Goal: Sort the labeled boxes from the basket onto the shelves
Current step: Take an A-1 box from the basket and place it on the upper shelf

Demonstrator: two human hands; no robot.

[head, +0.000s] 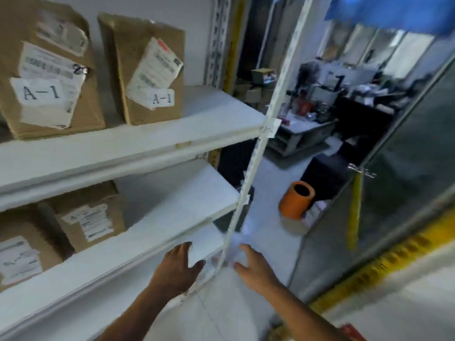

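Beside the shelf post [248, 183], we are holding our left hand [181, 263] and right hand [251, 263] spread and empty, no basket showing.

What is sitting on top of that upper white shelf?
Two brown cardboard boxes stand on the upper shelf, the left box and the right box, each labeled A-1. Whatever lies behind them is hidden.

dim, bluish indoor light; the white shelf [138, 141] is brightest. everything right of it smears with motion blur, and straight lines bow toward the edges.
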